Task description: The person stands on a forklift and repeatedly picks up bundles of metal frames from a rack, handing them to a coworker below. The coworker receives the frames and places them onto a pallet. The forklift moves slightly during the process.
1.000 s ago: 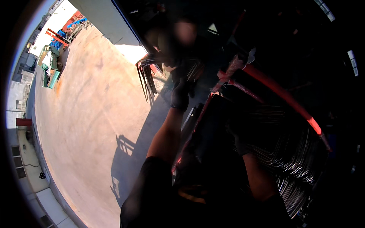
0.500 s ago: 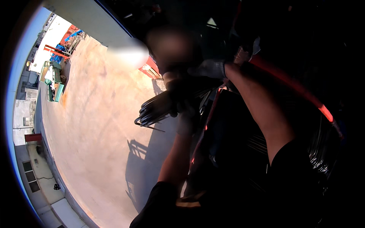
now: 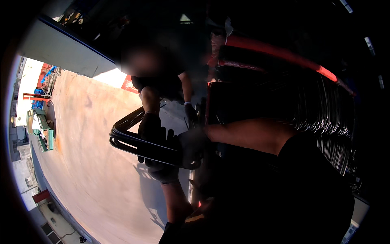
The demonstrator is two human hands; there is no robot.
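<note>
Head view: hands (image 3: 191,144) grip bent rods (image 3: 126,137), right forearm (image 3: 252,134) extended leftward.

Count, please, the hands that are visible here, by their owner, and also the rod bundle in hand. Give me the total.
Wearer's own: 2 (left hand, right hand)
Co-worker's hands: 2
Rod bundle: 1
Total: 5
</note>
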